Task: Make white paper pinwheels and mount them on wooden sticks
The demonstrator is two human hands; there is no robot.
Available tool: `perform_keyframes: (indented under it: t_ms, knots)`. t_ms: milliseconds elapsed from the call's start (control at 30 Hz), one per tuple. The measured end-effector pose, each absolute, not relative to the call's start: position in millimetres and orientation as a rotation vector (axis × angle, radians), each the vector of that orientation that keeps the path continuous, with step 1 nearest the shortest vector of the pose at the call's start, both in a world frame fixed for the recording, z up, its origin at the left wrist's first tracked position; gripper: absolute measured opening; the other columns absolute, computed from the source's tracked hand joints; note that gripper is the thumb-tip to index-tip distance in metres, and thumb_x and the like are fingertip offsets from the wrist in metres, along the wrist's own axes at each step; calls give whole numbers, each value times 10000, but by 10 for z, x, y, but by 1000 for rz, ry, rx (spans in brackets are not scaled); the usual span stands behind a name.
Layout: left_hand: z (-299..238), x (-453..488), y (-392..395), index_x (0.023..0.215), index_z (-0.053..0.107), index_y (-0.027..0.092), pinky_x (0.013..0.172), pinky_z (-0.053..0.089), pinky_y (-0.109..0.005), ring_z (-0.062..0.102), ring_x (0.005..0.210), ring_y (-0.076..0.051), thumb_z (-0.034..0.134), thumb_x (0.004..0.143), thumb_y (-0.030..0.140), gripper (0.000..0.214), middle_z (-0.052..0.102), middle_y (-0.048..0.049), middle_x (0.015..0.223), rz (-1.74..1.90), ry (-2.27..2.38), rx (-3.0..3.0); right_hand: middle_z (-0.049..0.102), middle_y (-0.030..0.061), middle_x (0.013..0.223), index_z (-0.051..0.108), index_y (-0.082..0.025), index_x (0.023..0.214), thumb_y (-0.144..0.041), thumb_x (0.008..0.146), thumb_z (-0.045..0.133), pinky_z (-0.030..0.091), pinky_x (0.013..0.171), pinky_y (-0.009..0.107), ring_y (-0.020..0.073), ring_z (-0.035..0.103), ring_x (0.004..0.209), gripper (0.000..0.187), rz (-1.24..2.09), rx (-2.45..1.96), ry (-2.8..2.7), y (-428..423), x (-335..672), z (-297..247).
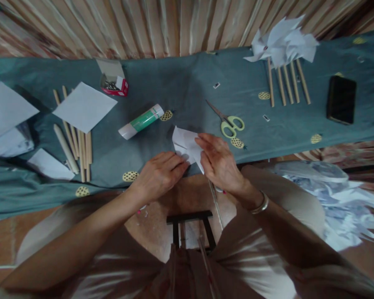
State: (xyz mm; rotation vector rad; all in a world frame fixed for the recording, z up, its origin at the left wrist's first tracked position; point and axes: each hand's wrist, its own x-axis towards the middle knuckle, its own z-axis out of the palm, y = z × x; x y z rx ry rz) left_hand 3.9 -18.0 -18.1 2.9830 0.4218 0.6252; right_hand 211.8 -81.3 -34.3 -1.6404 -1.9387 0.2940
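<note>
A small sheet of white paper (184,139), partly folded and with slits in it, lies at the near edge of the cloth-covered table. My left hand (162,172) is closed with its fingertips on the paper's lower left part. From the other side, my right hand (218,160) grips the right part of the sheet, its fingers bent over it. Green-handled scissors (229,123) lie just beyond my right hand, blades pointing away. A green and white glue stick (141,121) rests beyond my left hand.
Wooden sticks (85,153) and square white sheets (84,107) lie at left, near an open red box of metal pins (114,85). Finished paper pinwheels (280,43) and a black phone (341,99) are at right. A plastic bag of white paper (339,199) sits below the table.
</note>
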Motion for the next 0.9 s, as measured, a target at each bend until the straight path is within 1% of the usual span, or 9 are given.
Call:
perform_keyframes:
  t_ms: [133, 267, 400, 500, 567, 633, 700, 733, 900]
  knots:
    - [-211, 9, -107, 1036, 658, 136, 713, 525, -300, 623, 802, -175, 522, 950, 128, 160, 713, -71, 949, 598, 457, 3009, 569, 173, 1395, 560, -133, 1325, -227, 955, 418, 367, 1125, 573, 321, 490, 1329, 407, 255, -1706, -1894, -693, 2224, -351]
    - [-214, -24, 36, 1061, 667, 154, 734, 526, -319, 634, 843, -183, 493, 967, 154, 198, 723, -85, 997, 564, 529, 3003, 608, 158, 1356, 577, -151, 1312, -245, 959, 424, 394, 1115, 568, 313, 551, 1270, 396, 241, -1720, -1893, -675, 2253, -299]
    - [-190, -38, 142, 1048, 672, 159, 728, 523, -334, 636, 862, -198, 484, 969, 163, 204, 722, -88, 995, 568, 594, 2972, 656, 176, 1284, 639, -130, 1221, -250, 952, 448, 418, 1100, 554, 316, 613, 1183, 351, 218, -1705, -1903, -716, 2244, -257]
    - [-172, -9, 132, 1059, 658, 161, 740, 517, -335, 631, 895, -203, 506, 960, 158, 182, 715, -84, 1016, 635, 598, 2950, 684, 162, 1238, 677, -145, 1136, -236, 946, 457, 446, 1073, 549, 305, 644, 1123, 305, 203, -1705, -1912, -739, 2243, -251]
    - [-171, 32, 87, 1070, 644, 156, 755, 515, -339, 622, 934, -212, 542, 953, 192, 159, 705, -87, 1034, 723, 563, 2944, 693, 155, 1217, 691, -145, 1097, -220, 940, 465, 474, 1050, 528, 293, 652, 1099, 285, 183, -1713, -1921, -747, 2244, -251]
    - [-181, 83, 29, 1067, 635, 149, 764, 509, -351, 611, 949, -222, 578, 947, 277, 184, 695, -90, 1026, 782, 515, 2947, 699, 145, 1202, 693, -141, 1085, -204, 936, 467, 502, 1023, 506, 280, 656, 1080, 278, 159, -1712, -1947, -750, 2244, -247]
    - [-198, 131, -25, 1045, 637, 150, 760, 494, -364, 601, 939, -231, 589, 939, 357, 237, 690, -88, 995, 768, 466, 2956, 703, 128, 1194, 690, -145, 1086, -195, 937, 460, 519, 1003, 487, 264, 658, 1060, 278, 133, -1714, -1983, -751, 2244, -241]
    - [-205, 150, -45, 1031, 641, 153, 759, 483, -369, 597, 936, -233, 588, 938, 365, 237, 690, -85, 982, 731, 451, 2960, 704, 124, 1192, 690, -145, 1084, -194, 938, 458, 523, 998, 477, 259, 658, 1051, 279, 120, -1715, -1999, -752, 2244, -238]
    - [-207, 187, -79, 983, 662, 162, 748, 432, -357, 591, 892, -216, 572, 944, 241, 126, 706, -59, 926, 624, 454, 2988, 705, 134, 1195, 693, -133, 1077, -218, 933, 474, 509, 1018, 469, 263, 659, 1052, 275, 110, -1711, -2008, -761, 2244, -234]
